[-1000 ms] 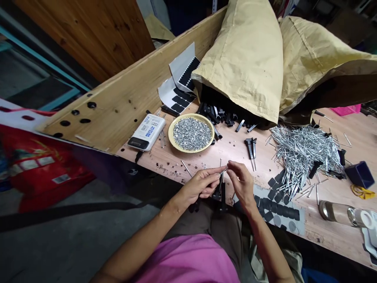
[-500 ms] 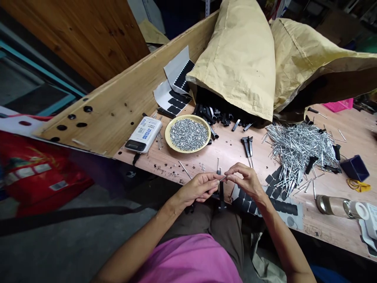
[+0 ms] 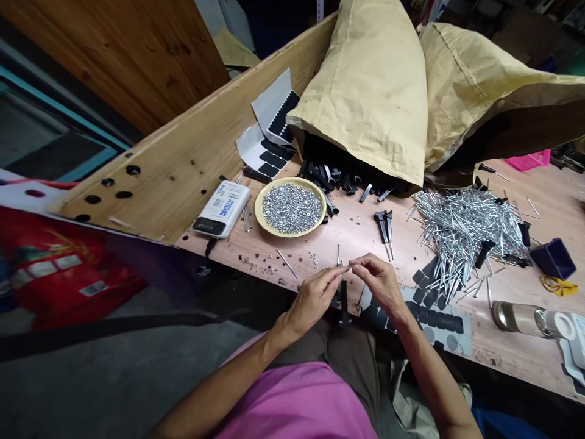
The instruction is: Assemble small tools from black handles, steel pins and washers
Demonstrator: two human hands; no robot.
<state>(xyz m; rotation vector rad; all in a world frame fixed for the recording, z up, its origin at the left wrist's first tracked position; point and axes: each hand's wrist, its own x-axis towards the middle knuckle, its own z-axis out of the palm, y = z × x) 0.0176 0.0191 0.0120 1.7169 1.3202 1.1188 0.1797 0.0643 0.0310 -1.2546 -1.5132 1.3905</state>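
Note:
My left hand and my right hand meet at the near edge of the wooden table, fingertips pinched together on a thin metal pin. A black plastic part stands upright just below the fingers, partly hidden by my left hand. I cannot tell which hand carries it. A yellow dish full of small silver nuts sits a short way beyond my left hand. A large heap of metal pins lies to the right of my right hand.
Two tan sacks lie at the back, black parts spilling from one. Sheets of black pads sit by my right wrist. A white device, blue box, bottle and wooden side board surround the work.
My left hand's fingers have straightened and lifted toward the right hand's pinch; both hands stay at the table edge. The view has shifted slightly.

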